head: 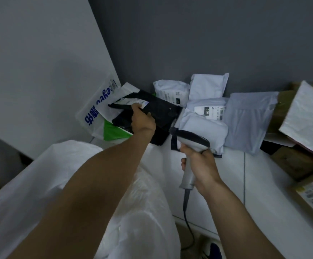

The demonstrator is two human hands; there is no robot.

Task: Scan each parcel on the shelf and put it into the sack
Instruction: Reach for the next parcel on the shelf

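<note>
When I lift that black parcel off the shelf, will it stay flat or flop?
Probably floppy: the black parcel is a creased soft bag, buckling where the left grip pinches its edge. Likely light, since it looks thin. Its smooth film may slip.

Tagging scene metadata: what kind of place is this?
Likely a parcel depot or pickup point: labelled mailer bags piled on a white shelf, a corded barcode scanner in the right hand, the left hand gripping a black parcel, and a white sack below.
</note>
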